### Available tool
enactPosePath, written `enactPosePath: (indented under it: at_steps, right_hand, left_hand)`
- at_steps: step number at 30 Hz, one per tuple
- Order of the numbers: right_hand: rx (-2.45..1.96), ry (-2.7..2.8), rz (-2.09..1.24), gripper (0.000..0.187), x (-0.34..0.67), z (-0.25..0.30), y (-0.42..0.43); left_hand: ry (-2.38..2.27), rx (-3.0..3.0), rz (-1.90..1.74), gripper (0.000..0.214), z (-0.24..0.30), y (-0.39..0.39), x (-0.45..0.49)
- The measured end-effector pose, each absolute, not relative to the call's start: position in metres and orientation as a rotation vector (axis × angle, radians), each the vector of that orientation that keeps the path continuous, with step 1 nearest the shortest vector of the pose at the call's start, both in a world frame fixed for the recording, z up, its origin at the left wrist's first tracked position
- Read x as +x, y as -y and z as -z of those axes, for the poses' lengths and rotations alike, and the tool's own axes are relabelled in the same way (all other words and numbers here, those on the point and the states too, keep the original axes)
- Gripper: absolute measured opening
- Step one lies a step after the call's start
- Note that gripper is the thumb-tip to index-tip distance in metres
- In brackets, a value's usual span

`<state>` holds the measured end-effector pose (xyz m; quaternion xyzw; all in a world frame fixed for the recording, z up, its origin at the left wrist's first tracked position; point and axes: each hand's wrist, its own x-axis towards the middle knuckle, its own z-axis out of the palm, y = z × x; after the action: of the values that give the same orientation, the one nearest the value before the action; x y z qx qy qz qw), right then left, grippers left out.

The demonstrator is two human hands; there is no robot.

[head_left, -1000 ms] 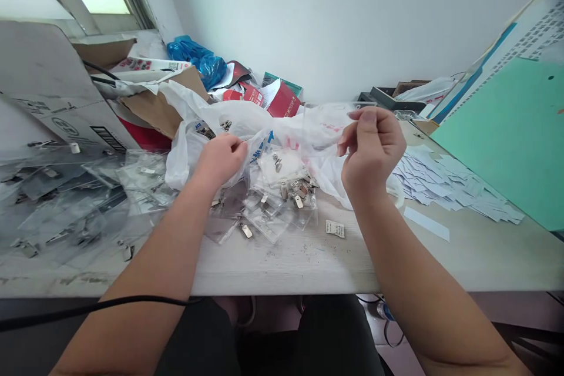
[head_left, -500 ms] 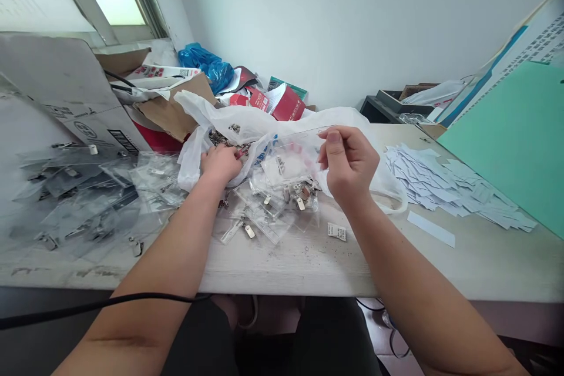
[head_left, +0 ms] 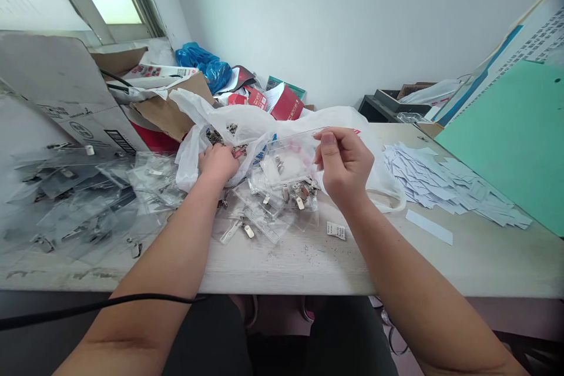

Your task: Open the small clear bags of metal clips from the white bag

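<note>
Cardboard, white, flat-panelled with dark print: box [head_left: 74,100] at far left, standing behind a loose heap of limp, glossy, clear plastic pouches [head_left: 88,205] fitted with small metal clips. Next, the left hand [head_left: 219,161], its fingers down in the mouth of a thin, crumpled white plastic bag [head_left: 255,117]; bare metal clips [head_left: 215,135], shiny and tangled, lie in the bag around them. Whether those fingers are closed on a clip cannot be told.

Centre: a second pile of clipped pouches [head_left: 268,205], flat and overlapping on the pale, faintly grained surface [head_left: 286,270]. Above this pile, in front of the bag, is a clear sleeve [head_left: 293,147], stiff-looking, straight-edged. The right hand [head_left: 348,158] pinches it near its upper right corner between thumb and fingers. From the pinch its top edge runs leftward, dipping slightly; lower outline merges with the plastic behind, so long axis undetermined.

Below: small printed packet [head_left: 336,230], pillow-shaped. Right: fanned white paper slips [head_left: 427,179], matte; lastly a smooth, mint-green panel [head_left: 511,141], leaning.
</note>
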<state>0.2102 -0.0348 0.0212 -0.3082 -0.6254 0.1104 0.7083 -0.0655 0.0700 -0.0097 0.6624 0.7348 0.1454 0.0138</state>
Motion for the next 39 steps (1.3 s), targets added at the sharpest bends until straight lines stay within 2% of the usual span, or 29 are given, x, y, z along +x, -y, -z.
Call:
enactPosePath:
  at_steps: [7, 9, 11, 13, 16, 20, 23, 28, 32, 35, 39]
  right_hand:
    - [-0.706, 1.371, -0.27, 0.027, 0.211, -0.02, 0.032]
    - [-0.687, 1.35, -0.285, 0.026, 0.211, -0.02, 0.032]
    - [-0.677, 1.334, -0.305, 0.025, 0.212, -0.022, 0.031]
    - [-0.679, 1.347, -0.352, 0.025, 0.212, -0.023, 0.03]
    - [-0.682, 1.455, -0.468, 0.026, 0.211, -0.023, 0.03]
    - [-0.668, 1.751, -0.472, 0.028, 0.205, -0.021, 0.034]
    - [-0.763, 1.899, -0.357, 0.029, 0.2, -0.017, 0.034]
    - [-0.973, 1.895, -0.07, 0.03, 0.198, -0.007, 0.025]
    - [-1.054, 1.815, -0.007, 0.032, 0.198, -0.003, 0.022]
    - [-1.062, 1.729, -0.166, 0.029, 0.197, -0.006, 0.026]
    - [-0.919, 1.516, -0.829, 0.043, 0.197, -0.013, 0.028]
  left_hand:
    - [-2.273, 1.956, -0.699, 0.01, 0.009, -0.072, -0.066]
    - [-2.115, 1.856, -1.055, 0.005, 0.005, -0.07, -0.065]
    - [-1.742, 1.657, -1.488, 0.003, -0.001, -0.066, -0.062]
    - [-1.322, 1.43, -1.705, 0.014, -0.008, -0.058, -0.056]
    - [-1.004, 1.227, -1.688, 0.032, -0.02, -0.039, -0.039]
    - [-0.9, 1.095, -1.529, 0.042, -0.029, -0.01, -0.013]
    - [-0.821, 1.039, -1.389, 0.038, -0.03, 0.004, -0.001]
    - [-0.689, 1.038, -1.147, 0.021, -0.029, 0.014, 0.003]
    - [-0.599, 1.123, -1.104, 0.028, -0.029, 0.016, 0.002]
    - [-0.621, 1.206, -1.094, 0.042, -0.025, 0.015, 0.001]
    - [-0.656, 1.22, -1.125, 0.045, -0.018, 0.01, -0.001]
